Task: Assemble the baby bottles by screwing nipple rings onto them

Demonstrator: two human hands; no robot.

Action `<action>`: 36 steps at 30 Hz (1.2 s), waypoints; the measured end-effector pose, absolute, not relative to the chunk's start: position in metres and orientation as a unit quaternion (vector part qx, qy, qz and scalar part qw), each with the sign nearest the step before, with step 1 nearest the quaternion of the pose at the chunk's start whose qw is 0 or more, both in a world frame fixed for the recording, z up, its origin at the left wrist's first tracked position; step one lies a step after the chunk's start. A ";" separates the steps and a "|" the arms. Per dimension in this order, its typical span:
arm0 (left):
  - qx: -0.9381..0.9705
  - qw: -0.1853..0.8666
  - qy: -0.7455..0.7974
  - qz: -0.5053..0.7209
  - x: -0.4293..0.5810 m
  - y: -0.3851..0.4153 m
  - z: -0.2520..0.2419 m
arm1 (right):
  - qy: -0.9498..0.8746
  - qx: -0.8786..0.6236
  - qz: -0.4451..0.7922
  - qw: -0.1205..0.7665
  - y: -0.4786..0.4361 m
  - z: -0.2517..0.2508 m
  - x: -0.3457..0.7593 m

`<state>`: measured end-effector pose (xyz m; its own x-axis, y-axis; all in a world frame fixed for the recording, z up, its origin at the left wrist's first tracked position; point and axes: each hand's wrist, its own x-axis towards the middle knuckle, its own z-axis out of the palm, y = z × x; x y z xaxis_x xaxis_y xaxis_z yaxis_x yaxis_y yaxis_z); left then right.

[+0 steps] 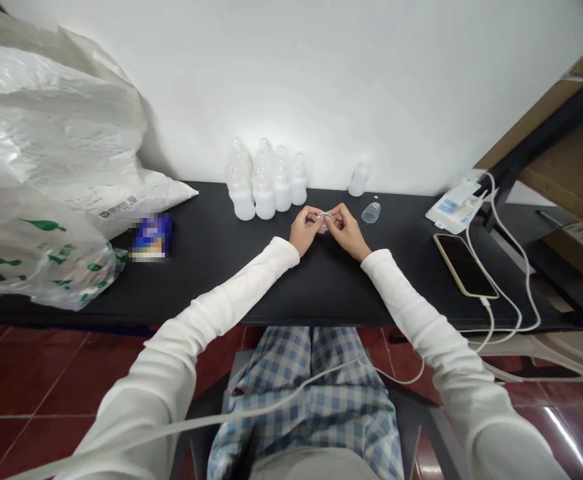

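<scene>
My left hand (305, 230) and my right hand (346, 230) meet above the middle of the black table. Both are closed, thumbs and fingers pinching a small pale ring-shaped bottle part (324, 219) from either side. Fingers cover much of it, so its exact kind is hard to make out. To the right, a clear bottle cap (371, 213) lies on its side. Behind that cap a single baby bottle (359, 179) stands by the wall. Left of my hands, several white baby bottles (264, 200) with clear domed caps stand upright in rows.
White plastic bags (61, 133) fill the table's left end, beside a blurred blue packet (152, 235). On the right are a white power strip (454, 207), a phone (464, 265) and loose white cables (524, 257). Another cable crosses my lap. A tiny yellow bit (376, 197) lies near the cap.
</scene>
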<state>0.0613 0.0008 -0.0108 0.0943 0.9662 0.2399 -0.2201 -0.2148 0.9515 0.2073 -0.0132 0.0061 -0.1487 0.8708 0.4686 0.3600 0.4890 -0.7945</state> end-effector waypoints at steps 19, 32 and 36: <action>0.509 0.533 0.348 0.579 0.062 0.006 -0.016 | -0.701 -0.426 0.286 0.495 -0.006 -0.001 0.211; 0.486 0.533 0.375 0.583 0.060 0.003 -0.012 | -0.682 -0.449 0.282 0.504 -0.005 -0.004 0.210; 0.469 0.546 0.381 0.581 0.062 0.002 -0.011 | -0.670 -0.448 0.304 0.508 -0.007 -0.004 0.209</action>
